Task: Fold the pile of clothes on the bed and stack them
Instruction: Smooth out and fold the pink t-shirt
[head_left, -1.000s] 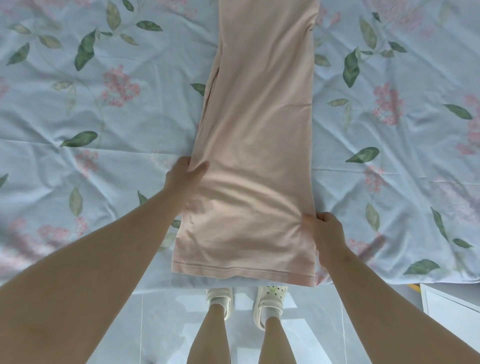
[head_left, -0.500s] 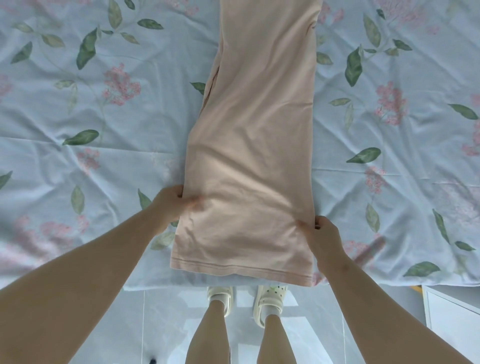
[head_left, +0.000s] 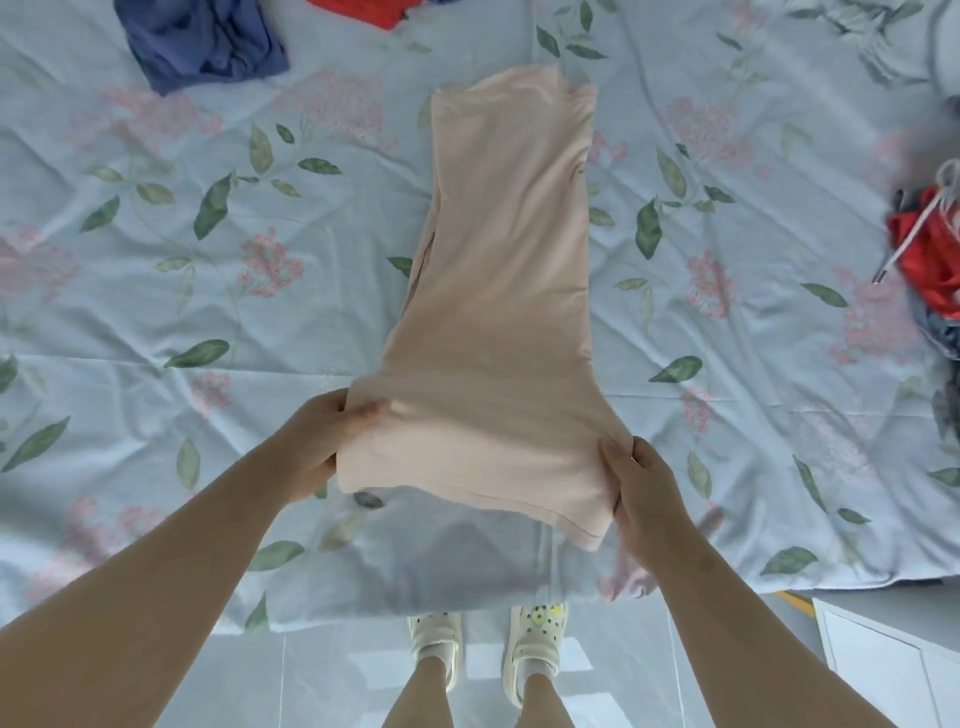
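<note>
A long peach garment (head_left: 498, 291), folded into a narrow strip, lies lengthwise down the middle of the bed. Its near end is lifted off the sheet. My left hand (head_left: 322, 441) grips the near left corner, thumb on top of the cloth. My right hand (head_left: 641, 493) grips the near right corner, where the hem hangs down beside my fingers. The far end rests flat on the bed.
The bed (head_left: 156, 322) has a pale blue floral sheet. A crumpled blue garment (head_left: 202, 41) lies at the far left, something red (head_left: 363, 10) at the top edge, and a red and grey heap (head_left: 930, 260) at the right. A white cabinet (head_left: 893, 670) stands on the floor near right.
Both hands slid down the sides to the near corners and raised the hem end off the bed. The view has pulled back, so more of the bed shows.
</note>
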